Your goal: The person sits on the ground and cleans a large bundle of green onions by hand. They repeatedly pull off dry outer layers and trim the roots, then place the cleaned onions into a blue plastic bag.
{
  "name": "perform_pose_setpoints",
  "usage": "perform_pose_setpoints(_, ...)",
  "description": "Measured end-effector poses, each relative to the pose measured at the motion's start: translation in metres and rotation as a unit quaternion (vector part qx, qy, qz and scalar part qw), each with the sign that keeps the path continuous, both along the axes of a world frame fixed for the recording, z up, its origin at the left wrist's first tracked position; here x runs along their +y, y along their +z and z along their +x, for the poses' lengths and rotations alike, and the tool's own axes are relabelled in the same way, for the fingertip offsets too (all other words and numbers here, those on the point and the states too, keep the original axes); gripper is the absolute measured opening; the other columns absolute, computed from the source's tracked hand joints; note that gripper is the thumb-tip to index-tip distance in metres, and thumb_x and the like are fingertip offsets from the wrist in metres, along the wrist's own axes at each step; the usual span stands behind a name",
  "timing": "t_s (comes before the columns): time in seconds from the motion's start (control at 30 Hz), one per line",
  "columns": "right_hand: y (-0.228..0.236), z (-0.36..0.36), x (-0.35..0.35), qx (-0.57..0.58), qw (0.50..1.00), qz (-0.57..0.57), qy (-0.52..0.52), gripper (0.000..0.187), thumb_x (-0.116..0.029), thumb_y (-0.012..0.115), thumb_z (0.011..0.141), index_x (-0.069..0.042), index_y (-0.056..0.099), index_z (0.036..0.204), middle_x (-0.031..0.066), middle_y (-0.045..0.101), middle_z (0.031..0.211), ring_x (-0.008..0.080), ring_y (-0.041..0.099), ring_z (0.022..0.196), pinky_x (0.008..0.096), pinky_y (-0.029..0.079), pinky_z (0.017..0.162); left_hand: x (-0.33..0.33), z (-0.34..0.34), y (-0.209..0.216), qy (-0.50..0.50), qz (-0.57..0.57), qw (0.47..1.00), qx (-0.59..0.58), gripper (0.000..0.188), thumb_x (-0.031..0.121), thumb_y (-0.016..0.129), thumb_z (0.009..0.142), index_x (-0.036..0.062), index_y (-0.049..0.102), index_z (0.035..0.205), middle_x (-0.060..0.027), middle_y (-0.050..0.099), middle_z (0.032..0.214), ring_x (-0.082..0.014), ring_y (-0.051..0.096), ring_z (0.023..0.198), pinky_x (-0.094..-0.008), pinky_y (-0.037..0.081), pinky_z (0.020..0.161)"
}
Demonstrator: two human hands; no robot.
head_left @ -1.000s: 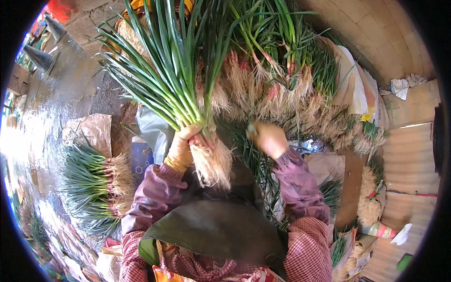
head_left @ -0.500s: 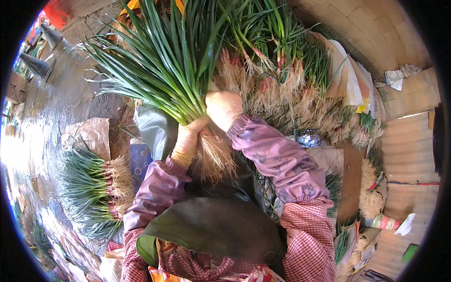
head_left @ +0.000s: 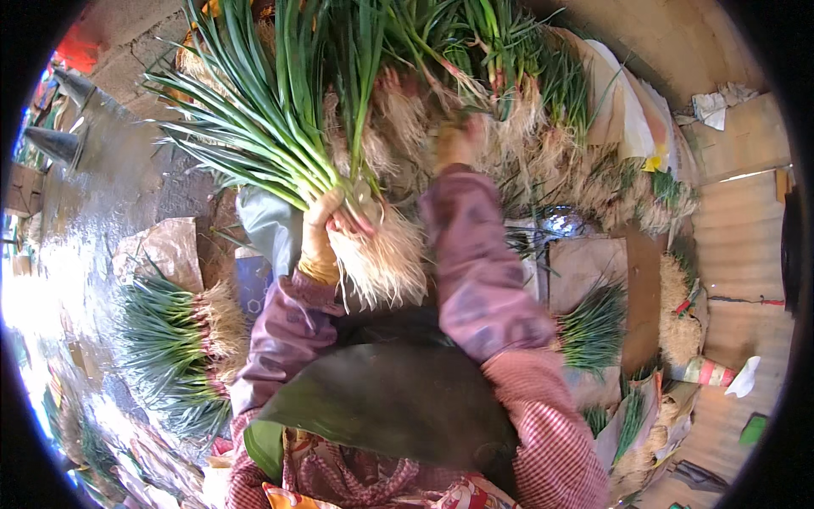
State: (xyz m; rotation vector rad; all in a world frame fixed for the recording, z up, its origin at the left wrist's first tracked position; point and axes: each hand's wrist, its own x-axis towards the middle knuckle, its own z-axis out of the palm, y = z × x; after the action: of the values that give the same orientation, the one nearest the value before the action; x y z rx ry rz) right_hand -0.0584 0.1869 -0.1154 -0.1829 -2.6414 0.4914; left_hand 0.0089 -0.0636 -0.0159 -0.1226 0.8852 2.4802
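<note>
Green onions being handled. Half a second earlier, the right hand [head_left: 458, 140] was seen against the held bunch [head_left: 315, 161], just beside the left hand [head_left: 320, 231]; now it has been carried forward and away, to the near side of the heaped onions [head_left: 543, 182]. The bunch is thus supported by one hand alone, and contact with the heap appears to have been taken up by the other, though this is judged from position only.

Left fingers: closed around the bunch low on the pale stems, just above the roots; the thumb is laid across the front. A firm grasp, by all appearance. The bunch is held up in front of the dark apron [head_left: 381, 399], leaves spread forward and to the left, pale roots fanned back toward the wearer, more widely than in the previous view.

Right fingers: smeared by motion. Whether they are parted or closed, and whether anything is held, cannot be told; loose root ends lie nearest to them.

To the left, a row of onions [head_left: 170, 339] is laid out, roots inward, beside brown paper [head_left: 165, 246]. A smaller cluster [head_left: 595, 327] is seen on the right.
</note>
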Motion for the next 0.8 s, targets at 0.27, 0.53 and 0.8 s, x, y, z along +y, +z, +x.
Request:
perform_pose_setpoints(0.27,0.045,0.133,0.01,-0.369,0.896,0.153,0.192,0.033,-0.037,0.053,0.083,-0.005,0.062,0.085,0.0075,0.065,0.079,0.0255,0.063,0.075,0.0401,0.048,0.068,-0.01,0.002,-0.017,0.046,0.123,0.988,-0.085,0.026,0.023,0.056,0.084,0.0041,0.051,0.068,-0.0152,0.059,0.064,-0.0291,0.058,0.053,-0.0441,0.051,0.066)
perform_pose_setpoints(0.53,0.074,0.033,-0.087,-0.24,0.636,-0.67,0.299,0.027,-0.03,0.048,0.092,-0.007,0.055,0.081,-0.0049,0.04,0.06,0.0031,0.031,0.043,0.0181,0.028,0.039,-0.021,0.005,-0.01,-0.015,0.109,0.993,-0.04,0.038,0.023,0.061,0.08,-0.001,0.048,0.107,-0.0152,0.058,0.079,-0.0263,0.059,0.061,-0.0374,0.052,0.06)
perform_pose_setpoints(0.8,0.092,0.071,-0.107,0.017,0.956,-0.244,0.161,0.016,-0.019,0.062,0.082,-0.005,0.061,0.074,0.0082,0.054,0.055,0.0151,0.053,0.046,0.0314,0.041,0.043,-0.037,0.021,-0.025,-0.075,-0.143,0.987,0.008,0.024,0.013,0.059,0.079,-0.0053,0.056,0.093,-0.0109,0.062,0.071,-0.013,0.057,0.051,-0.0206,0.046,0.048)
